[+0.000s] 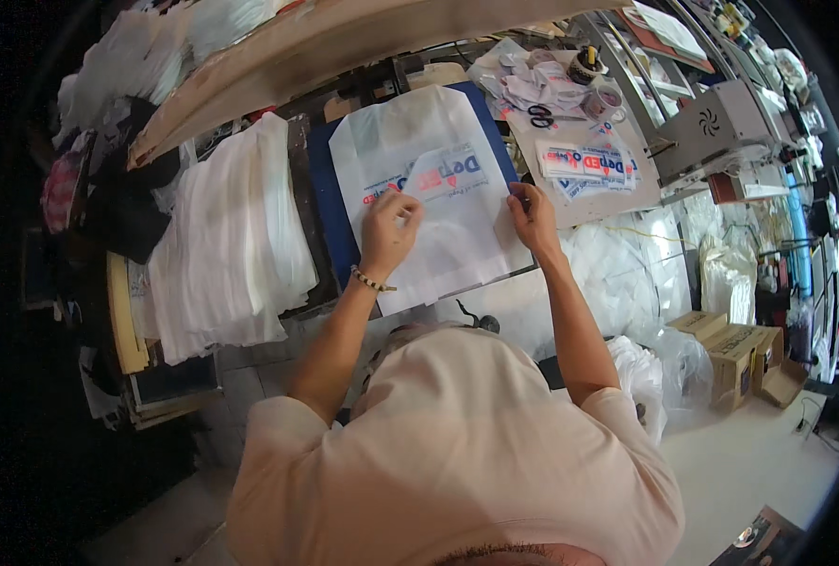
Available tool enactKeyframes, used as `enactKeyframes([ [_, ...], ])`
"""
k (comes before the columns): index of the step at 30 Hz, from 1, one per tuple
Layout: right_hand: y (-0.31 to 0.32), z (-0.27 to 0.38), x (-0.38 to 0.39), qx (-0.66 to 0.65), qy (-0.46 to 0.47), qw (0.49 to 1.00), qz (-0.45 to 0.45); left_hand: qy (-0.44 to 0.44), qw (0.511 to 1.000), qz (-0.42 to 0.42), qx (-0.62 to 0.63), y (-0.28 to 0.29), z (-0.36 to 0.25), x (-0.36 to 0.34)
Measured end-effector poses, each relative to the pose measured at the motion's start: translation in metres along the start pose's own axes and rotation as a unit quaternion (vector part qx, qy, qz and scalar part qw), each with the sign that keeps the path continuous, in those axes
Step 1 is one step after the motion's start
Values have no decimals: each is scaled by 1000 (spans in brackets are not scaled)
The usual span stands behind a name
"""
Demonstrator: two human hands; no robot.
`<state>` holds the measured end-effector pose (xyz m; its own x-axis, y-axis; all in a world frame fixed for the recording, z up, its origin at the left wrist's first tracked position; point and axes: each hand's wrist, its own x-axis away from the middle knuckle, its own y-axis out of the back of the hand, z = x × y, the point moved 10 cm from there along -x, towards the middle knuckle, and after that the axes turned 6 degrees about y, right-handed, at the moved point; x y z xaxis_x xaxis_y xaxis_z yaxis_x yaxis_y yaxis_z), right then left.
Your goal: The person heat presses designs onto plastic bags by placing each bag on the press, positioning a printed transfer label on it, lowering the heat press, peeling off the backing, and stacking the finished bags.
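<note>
A flat white piece of thin, slightly see-through material (367, 127) with slanted top corners lies on a dark blue board (320, 170). Across its middle is a clear film (443, 181) with blue and red lettering, its left part looking folded over. My left hand (388, 231), wearing a beaded bracelet, has its fingers curled together at the film's lower left edge and appears to grip it. At the right edge of the white piece, by the board's rim, my right hand (535, 222) rests with thumb and forefinger slightly apart.
Stacked white pieces (231, 236) lie to the left. At the right, a side table holds black-handled scissors (542, 116), printed films (584, 162) and a tape roll (605, 102). A grey machine (721, 123) stands beyond. A long beam (344, 52) spans the far side.
</note>
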<state>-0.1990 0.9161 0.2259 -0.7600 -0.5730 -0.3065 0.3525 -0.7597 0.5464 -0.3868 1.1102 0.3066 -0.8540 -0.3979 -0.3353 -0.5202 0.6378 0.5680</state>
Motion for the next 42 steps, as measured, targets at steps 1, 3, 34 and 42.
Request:
enactKeyframes([
  [1,0,-1,-2,1,-1,1000,0,64,992,-106,-32,22,7,2],
  [3,-1,-2,-4,-48,-1,999,-8,10,997,-61,-43,9,-4,8],
  [34,39,-41,22,-179,-174,968,-29,391,801,-59,-449,283,294,122],
  [42,229,-104,304,-14,-240,890,-389,290,782,13,-552,314,274,53],
])
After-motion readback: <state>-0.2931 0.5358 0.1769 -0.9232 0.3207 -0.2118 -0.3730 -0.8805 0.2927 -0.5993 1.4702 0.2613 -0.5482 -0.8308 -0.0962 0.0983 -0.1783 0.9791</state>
